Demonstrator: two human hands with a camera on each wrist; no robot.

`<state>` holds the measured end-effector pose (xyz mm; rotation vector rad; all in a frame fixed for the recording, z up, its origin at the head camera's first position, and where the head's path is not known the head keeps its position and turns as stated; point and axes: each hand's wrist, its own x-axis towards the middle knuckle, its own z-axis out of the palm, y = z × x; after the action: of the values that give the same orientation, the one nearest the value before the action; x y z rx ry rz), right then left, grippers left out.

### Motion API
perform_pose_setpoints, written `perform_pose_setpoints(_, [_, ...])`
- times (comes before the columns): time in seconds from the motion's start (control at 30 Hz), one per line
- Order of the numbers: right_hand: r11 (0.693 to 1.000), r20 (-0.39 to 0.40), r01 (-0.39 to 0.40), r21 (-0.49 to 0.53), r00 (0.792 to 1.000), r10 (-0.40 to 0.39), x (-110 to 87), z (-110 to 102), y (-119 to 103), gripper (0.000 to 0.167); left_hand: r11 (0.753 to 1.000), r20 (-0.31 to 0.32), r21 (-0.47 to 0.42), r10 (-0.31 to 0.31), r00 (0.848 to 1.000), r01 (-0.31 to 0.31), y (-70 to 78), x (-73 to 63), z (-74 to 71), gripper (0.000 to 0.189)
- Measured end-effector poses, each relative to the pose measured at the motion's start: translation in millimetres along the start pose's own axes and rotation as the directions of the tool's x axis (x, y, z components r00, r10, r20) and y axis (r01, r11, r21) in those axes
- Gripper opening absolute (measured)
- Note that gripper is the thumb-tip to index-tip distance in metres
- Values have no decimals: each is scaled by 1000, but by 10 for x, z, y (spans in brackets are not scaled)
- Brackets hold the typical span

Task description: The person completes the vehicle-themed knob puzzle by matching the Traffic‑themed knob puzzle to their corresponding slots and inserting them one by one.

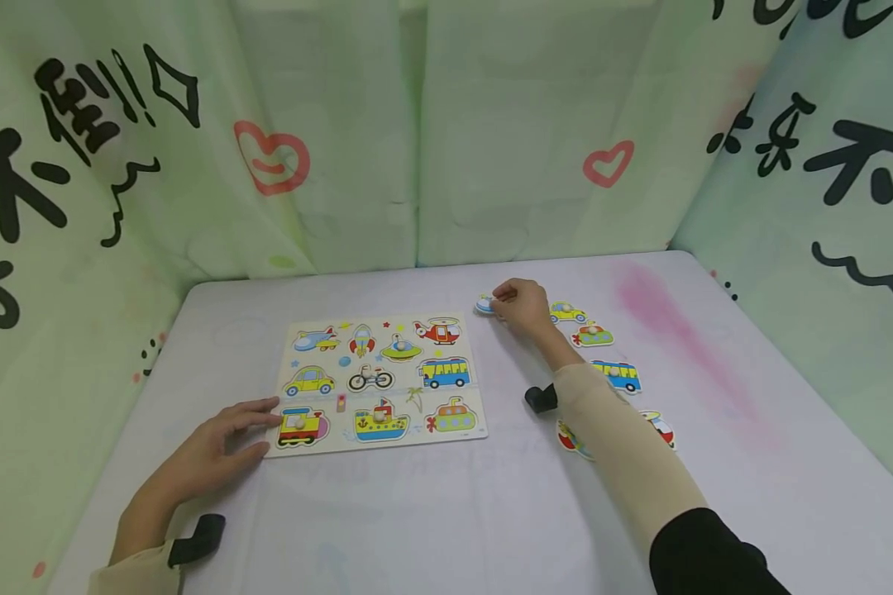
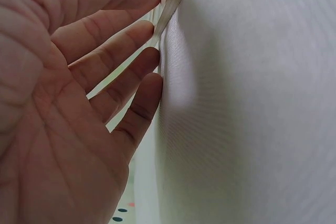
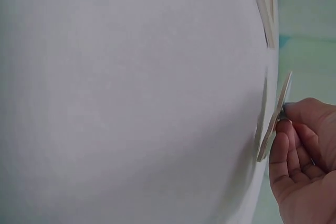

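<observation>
A wooden puzzle board [image 1: 417, 405] with printed vehicles lies flat on the table. My left hand [image 1: 212, 446] rests at its left edge, fingers fairly straight, with the thumb near the lower left corner. In the left wrist view the fingertips are close against the board's edge [image 2: 173, 3]. My right hand [image 1: 522, 307] is beyond the board's upper right corner, pinching a small blue-and-white puzzle piece [image 1: 484, 305]. The right wrist view shows this thin piece [image 3: 275, 119] held by its knob, tilted and just above the table; its picture is turned away.
Right of the board lie a yellow car piece [image 1: 568, 311], a submarine piece [image 1: 592, 335], a blue bus piece [image 1: 625, 377] and a red-and-white piece [image 1: 661, 430]. Another piece [image 1: 571, 440] is partly hidden by the right sleeve [image 1: 625, 446]. Curtains [image 1: 491, 165] surround the table.
</observation>
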<state>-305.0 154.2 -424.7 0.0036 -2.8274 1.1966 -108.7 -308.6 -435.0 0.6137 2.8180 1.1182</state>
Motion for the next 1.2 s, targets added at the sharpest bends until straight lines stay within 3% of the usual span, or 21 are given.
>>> perform_pose_setpoints(0.17, [997,17,-16,74,1000,15,-92,0,-30,22,1000,9,2,-11,1000,11,14,22,2,35])
perform_pose_setpoints(0.47, [982,39,48,180,998,-56,-262,86,-160,22,1000,13,9,-18,1000,18,17,27,7,35])
perform_pose_setpoints(0.63, [979,59,65,191,995,-77,-341,156,-246,21,1000,15,4,-14,1000,14,6,21,23,35])
perform_pose_setpoints(0.87, [975,81,100,198,990,-119,-414,216,-388,19,998,30,19,-55,998,54,20,17,34,35])
perform_pose_setpoints(1.2, [961,116,159,227,975,-189,-477,308,-636,18,999,0,34,-10,1000,10,17,3,46,36])
